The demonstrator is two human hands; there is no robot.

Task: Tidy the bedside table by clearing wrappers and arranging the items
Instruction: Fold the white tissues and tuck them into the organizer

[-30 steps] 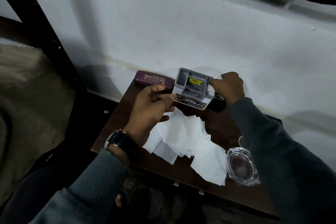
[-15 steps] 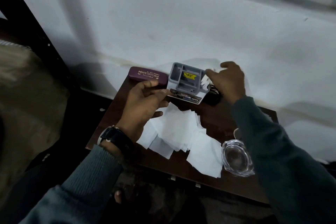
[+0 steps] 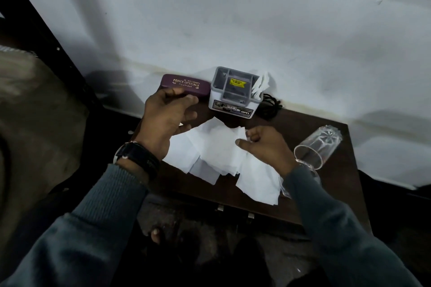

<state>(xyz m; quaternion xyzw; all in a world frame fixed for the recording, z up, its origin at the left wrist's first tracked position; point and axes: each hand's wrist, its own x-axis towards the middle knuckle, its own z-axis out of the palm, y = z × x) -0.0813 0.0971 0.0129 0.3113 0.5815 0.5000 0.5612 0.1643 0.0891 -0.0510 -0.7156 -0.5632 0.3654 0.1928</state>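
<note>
- A glasses case (image 3: 184,84) is set at the back left of the table (image 3: 335,193).
- An organiser (image 3: 233,94) is placed just right of it, with a tissue (image 3: 261,84) tucked in its right side.
- A cable (image 3: 270,107) is laid beside the organiser's right.
- Papers (image 3: 217,147) are spread before the organiser.
- A glass (image 3: 319,149) is laid on its side, right of the papers.

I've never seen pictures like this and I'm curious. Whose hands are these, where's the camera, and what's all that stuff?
No machine here: a person wears a camera on their head, so you look down at their own two hands. The left hand, with a wristwatch, is at a purple glasses case. The right hand is curled over loose white papers; whether either grips anything is unclear. On the brown table are also a grey organiser, a black cable and a clear glass that seems tipped on its side.
</note>
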